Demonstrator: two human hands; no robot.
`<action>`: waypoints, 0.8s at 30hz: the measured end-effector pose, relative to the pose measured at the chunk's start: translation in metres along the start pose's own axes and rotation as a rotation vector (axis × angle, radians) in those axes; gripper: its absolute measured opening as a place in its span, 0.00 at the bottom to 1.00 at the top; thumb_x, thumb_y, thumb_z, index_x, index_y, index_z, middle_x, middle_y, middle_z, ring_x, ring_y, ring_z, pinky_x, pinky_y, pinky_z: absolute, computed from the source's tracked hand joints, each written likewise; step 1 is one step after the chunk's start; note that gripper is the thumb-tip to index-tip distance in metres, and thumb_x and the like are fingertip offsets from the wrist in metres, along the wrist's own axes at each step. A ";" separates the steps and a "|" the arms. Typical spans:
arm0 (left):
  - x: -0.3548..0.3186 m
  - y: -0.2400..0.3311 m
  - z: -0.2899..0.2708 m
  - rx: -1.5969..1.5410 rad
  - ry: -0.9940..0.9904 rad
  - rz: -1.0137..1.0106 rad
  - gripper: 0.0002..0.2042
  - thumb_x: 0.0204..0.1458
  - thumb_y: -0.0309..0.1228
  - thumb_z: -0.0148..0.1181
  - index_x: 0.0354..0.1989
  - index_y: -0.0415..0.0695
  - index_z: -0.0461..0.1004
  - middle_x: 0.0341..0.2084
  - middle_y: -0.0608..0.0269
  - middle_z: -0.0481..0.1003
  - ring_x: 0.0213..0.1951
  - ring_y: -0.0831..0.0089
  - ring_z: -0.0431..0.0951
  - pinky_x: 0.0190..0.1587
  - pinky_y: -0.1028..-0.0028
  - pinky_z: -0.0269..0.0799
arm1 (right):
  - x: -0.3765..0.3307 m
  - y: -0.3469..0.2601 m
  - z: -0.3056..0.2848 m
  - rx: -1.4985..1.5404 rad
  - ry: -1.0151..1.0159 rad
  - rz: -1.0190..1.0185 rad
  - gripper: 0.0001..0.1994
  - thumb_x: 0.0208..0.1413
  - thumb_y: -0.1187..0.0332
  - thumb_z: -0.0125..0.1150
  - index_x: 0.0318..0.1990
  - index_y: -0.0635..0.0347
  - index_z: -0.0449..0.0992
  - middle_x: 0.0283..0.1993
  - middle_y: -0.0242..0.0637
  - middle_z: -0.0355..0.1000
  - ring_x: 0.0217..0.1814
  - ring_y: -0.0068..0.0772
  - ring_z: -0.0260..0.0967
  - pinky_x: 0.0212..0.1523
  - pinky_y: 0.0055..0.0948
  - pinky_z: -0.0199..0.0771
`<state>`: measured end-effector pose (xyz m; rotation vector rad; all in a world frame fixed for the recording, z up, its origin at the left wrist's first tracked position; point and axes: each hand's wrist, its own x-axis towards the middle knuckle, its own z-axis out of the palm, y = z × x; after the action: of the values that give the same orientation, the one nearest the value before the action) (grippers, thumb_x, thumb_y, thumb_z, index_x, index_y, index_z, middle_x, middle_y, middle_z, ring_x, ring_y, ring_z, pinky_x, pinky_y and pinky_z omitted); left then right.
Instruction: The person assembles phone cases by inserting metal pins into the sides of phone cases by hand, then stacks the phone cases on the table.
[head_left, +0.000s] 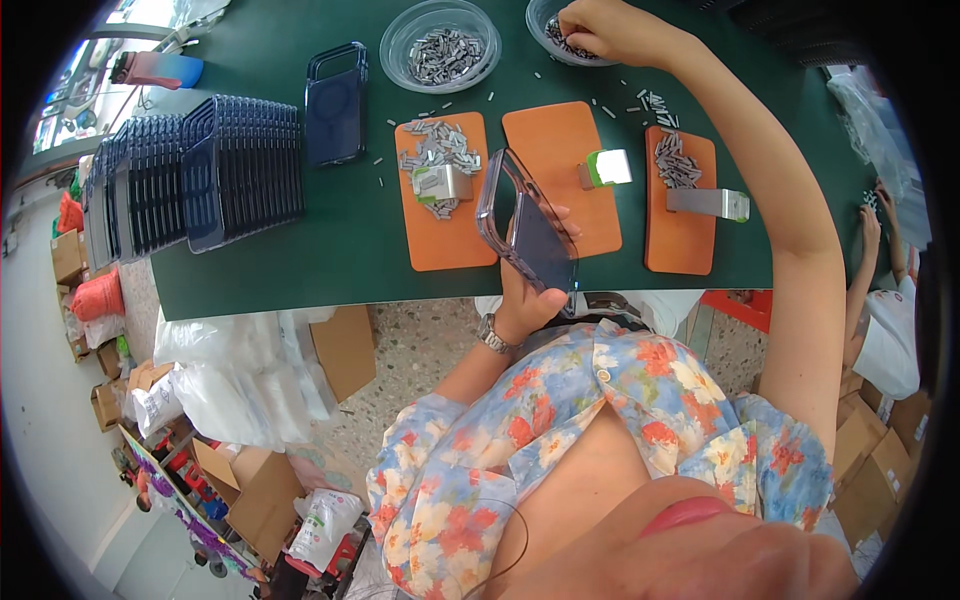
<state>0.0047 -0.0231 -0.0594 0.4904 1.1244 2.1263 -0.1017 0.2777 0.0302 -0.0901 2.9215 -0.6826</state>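
My left hand [530, 302] is closed around a dark, see-through phone case [545, 248], held tilted at the near edge of the green table. At the far side, my right hand [598, 28] reaches into a clear plastic bowl [537, 28] of small grey metal pieces. Its fingers are pinched together; whatever they hold is too small to make out. Just beyond the phone case lies an orange board [560, 130] bearing a shiny metal block [613, 167] with a green edge.
Left and right orange boards [450, 250] [692, 250] carry metal blocks and loose pieces. A second bowl [392, 62] holds more. Stacked phone cases [240, 175] stand left, one single case [337, 108] beside them. A bottle [160, 70] is far left. Another person's hand [870, 225] works at right.
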 end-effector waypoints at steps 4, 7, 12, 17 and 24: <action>0.001 0.001 0.002 -0.009 0.006 -0.005 0.52 0.35 0.57 0.71 0.64 0.39 0.50 0.54 0.59 0.61 0.53 0.70 0.67 0.54 0.68 0.66 | 0.001 0.008 0.003 -0.122 0.027 -0.176 0.06 0.45 0.69 0.55 0.26 0.62 0.76 0.30 0.49 0.73 0.36 0.51 0.71 0.40 0.42 0.69; 0.001 0.001 0.000 0.009 -0.007 0.005 0.52 0.36 0.57 0.71 0.64 0.38 0.51 0.54 0.59 0.62 0.53 0.70 0.67 0.54 0.68 0.66 | -0.002 0.014 0.008 -0.089 0.132 -0.215 0.07 0.44 0.69 0.56 0.27 0.63 0.77 0.31 0.49 0.73 0.38 0.50 0.71 0.41 0.42 0.69; 0.000 -0.001 0.001 0.001 -0.006 0.008 0.52 0.36 0.57 0.70 0.64 0.38 0.51 0.54 0.58 0.62 0.53 0.70 0.67 0.54 0.68 0.65 | -0.001 0.010 0.004 -0.011 0.073 -0.142 0.08 0.44 0.69 0.57 0.28 0.63 0.78 0.32 0.49 0.74 0.38 0.50 0.72 0.41 0.42 0.70; 0.000 -0.001 0.003 0.004 -0.012 0.001 0.52 0.36 0.58 0.70 0.63 0.39 0.51 0.54 0.58 0.62 0.53 0.70 0.67 0.54 0.68 0.66 | 0.003 0.003 0.011 -0.022 0.047 0.041 0.08 0.43 0.70 0.56 0.29 0.63 0.78 0.30 0.50 0.75 0.35 0.50 0.74 0.37 0.42 0.71; 0.001 0.001 0.003 -0.010 -0.006 -0.003 0.52 0.36 0.57 0.71 0.64 0.39 0.50 0.54 0.59 0.62 0.53 0.70 0.67 0.54 0.68 0.66 | 0.006 0.006 0.009 -0.047 -0.017 0.037 0.08 0.43 0.69 0.57 0.29 0.63 0.78 0.31 0.50 0.75 0.36 0.50 0.74 0.38 0.41 0.71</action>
<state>0.0050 -0.0212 -0.0567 0.4898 1.1092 2.1253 -0.1065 0.2782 0.0187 -0.0463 2.9151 -0.6053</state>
